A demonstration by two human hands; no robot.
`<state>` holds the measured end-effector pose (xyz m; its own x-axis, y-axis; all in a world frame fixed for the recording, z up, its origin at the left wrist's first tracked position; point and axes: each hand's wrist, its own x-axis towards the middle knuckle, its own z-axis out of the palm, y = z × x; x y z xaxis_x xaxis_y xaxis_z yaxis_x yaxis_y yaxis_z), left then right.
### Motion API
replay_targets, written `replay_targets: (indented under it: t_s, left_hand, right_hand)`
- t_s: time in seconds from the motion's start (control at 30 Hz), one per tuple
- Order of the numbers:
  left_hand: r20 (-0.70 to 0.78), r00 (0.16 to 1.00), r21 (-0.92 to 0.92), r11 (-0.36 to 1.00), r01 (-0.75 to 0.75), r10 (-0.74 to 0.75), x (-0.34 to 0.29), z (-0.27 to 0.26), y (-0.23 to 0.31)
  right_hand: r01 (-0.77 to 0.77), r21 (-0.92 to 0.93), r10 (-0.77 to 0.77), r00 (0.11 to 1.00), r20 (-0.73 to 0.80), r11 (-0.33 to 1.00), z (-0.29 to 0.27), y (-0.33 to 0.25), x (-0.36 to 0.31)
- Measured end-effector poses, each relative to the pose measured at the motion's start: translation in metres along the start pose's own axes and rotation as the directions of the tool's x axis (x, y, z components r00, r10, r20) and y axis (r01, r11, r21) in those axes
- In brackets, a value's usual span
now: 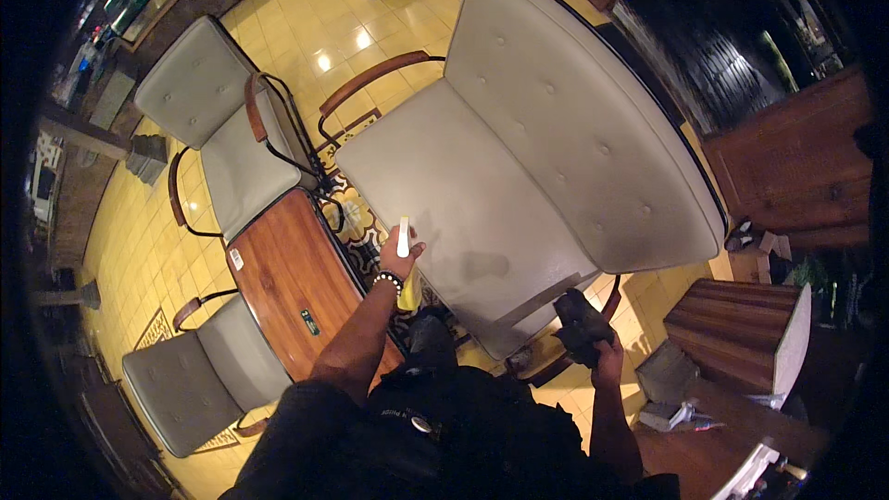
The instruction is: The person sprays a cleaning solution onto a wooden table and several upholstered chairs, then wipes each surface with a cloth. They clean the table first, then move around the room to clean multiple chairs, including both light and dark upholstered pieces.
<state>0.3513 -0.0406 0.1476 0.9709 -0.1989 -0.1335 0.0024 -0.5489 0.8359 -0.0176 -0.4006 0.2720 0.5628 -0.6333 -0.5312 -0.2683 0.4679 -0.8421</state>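
Note:
My left hand (396, 259), a beaded bracelet on its wrist, is closed around a spray bottle (404, 239). The bottle has a white trigger head, and its yellow body shows below the hand. It is held over the front edge of a grey padded sofa (463, 171). On the right, my right hand (607, 358) grips a dark, crumpled cloth (581, 322) beside the sofa's near wooden armrest (556, 370). A darker patch, perhaps a shadow or dampness, shows on the seat between the hands.
Left of the sofa stands a wooden table (292, 268) with a small dark green item (310, 321) on it. Two grey armchairs, one far (236, 153) and one near (181, 398), flank that table. A slatted wooden block (732, 329) stands at the right.

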Motion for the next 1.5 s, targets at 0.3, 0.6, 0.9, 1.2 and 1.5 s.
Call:
replay_targets:
  t_s: [0.3, 0.6, 0.9, 1.2, 1.5]
  left_hand:
    - [0.299, 0.949, -0.127, 0.982, 0.144, -0.1, 0.079, -0.041, 0.003]
    - [0.356, 0.931, -0.116, 0.993, -0.035, 0.075, 0.09, -0.047, 0.033]
    - [0.403, 0.784, -0.4, 0.862, -0.313, 0.472, 0.14, -0.03, 0.179]
    - [0.545, 0.581, -0.486, 0.792, -0.369, 0.605, 0.276, -0.025, 0.247]
    - [0.588, 0.56, -0.525, 0.802, -0.284, 0.583, 0.385, -0.029, 0.278]
  right_hand:
    - [-0.044, -0.054, 0.036, 0.991, -0.128, 0.998, 0.026, 0.046, -0.036]
    - [-0.007, 0.037, 0.014, 0.976, -0.218, 0.999, -0.004, 0.119, -0.06]
    - [0.026, 0.356, 0.037, 0.985, -0.17, 0.934, 0.037, 0.115, -0.06]
    - [0.187, 0.534, 0.065, 0.906, -0.418, 0.824, 0.202, 0.074, -0.034]
    - [0.364, 0.721, 0.18, 0.811, -0.556, 0.59, 0.311, 0.087, -0.034]
